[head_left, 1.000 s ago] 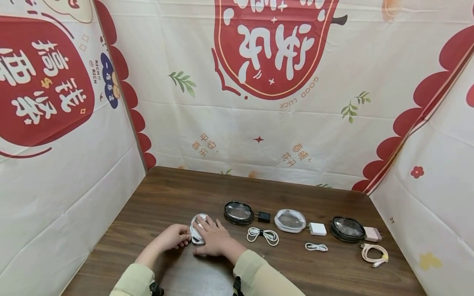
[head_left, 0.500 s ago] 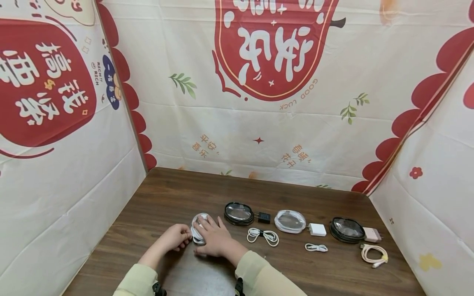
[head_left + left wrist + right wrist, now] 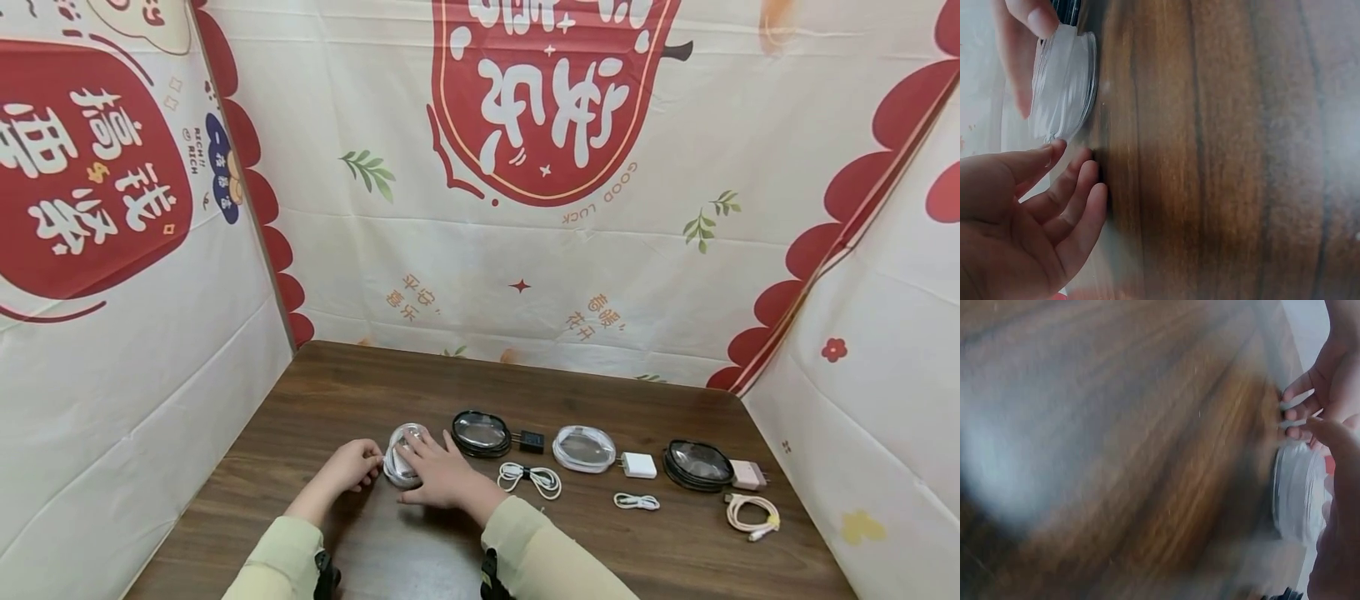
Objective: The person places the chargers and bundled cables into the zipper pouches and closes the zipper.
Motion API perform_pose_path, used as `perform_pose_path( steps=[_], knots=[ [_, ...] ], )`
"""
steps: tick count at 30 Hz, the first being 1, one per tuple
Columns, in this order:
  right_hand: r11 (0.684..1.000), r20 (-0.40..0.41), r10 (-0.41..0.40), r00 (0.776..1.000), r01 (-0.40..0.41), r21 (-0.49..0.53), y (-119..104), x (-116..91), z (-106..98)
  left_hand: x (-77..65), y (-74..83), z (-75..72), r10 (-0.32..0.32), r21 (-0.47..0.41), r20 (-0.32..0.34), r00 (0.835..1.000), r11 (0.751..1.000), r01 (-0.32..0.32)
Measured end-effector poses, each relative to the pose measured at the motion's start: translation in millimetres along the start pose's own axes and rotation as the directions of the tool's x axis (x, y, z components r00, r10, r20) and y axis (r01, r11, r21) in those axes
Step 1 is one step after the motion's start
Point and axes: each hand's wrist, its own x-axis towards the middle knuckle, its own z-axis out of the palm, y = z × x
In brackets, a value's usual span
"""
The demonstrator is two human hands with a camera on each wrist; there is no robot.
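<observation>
On the tabletop [image 3: 408,554], a round clear case [image 3: 396,468] with a whitish rim lies flat. Upon it rests the right hand [image 3: 444,477], fingers spread and gripping nothing; at its edge the left hand [image 3: 357,465] appears to pinch it between thumb and finger, exact part indistinct. To the case's right lie a black-rimmed case [image 3: 481,434], a white-rimmed case [image 3: 583,449] and a second black-rimmed case [image 3: 698,465], each with a charger [image 3: 532,442] and a bundled cable [image 3: 529,474] outside. Judged from this layout, one case seems under way, three sets left to do.
</observation>
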Motion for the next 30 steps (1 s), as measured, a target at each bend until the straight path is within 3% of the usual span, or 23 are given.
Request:
perform_pose_path(
  steps=[7,15,30],
  knots=[
    [0.999,0.039,-0.014,0.999,0.016,-0.043,4.7,3.8,0.8,9.5,-2.0,-1.0,-0.019,-0.042,-0.031,0.999,0.999,0.018],
    [0.985,0.035,0.023,0.999,-0.017,-0.171,-0.2,4.4,7.4,7.4,-5.1,-0.4,-0.024,-0.062,-0.037,0.999,0.998,0.022],
    [0.990,0.038,0.047,0.998,-0.041,-0.132,-0.5,5.0,8.0,1.1,-5.6,-0.6,0.045,0.029,-0.004,0.999,0.999,-0.045]
  ],
)
